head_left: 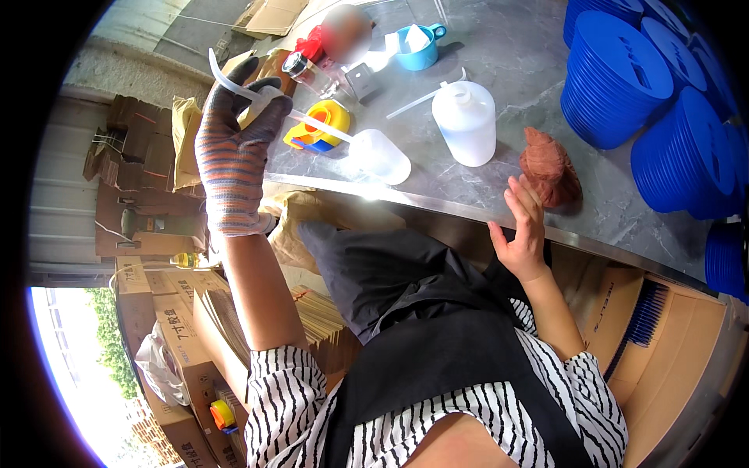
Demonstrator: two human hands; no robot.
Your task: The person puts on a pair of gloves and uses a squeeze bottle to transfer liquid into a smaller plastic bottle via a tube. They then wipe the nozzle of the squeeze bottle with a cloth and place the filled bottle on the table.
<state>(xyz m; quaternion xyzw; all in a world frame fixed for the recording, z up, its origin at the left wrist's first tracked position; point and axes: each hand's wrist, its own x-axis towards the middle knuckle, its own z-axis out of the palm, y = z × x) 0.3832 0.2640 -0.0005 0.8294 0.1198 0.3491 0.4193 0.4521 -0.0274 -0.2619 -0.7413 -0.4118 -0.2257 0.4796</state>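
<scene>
My left hand, in a striped knit glove with dark fingers, is closed round the bent white spout tube of a squeeze wash bottle. From the hand a straight, thin tube runs down to the neck of a translucent white bottle, which looks tilted near the table edge. Whether the tube sits inside that neck I cannot tell. A second white squeeze bottle stands uncapped, with a loose bent tube lying behind it. My bare right hand is open at the table edge, beside a crumpled reddish-brown cloth.
Stacks of blue weight-like discs fill the right side of the grey stone-look table. A yellow tape dispenser, a clear jar and a turquoise cup sit farther back. Cardboard boxes stand at left, an open carton at lower right.
</scene>
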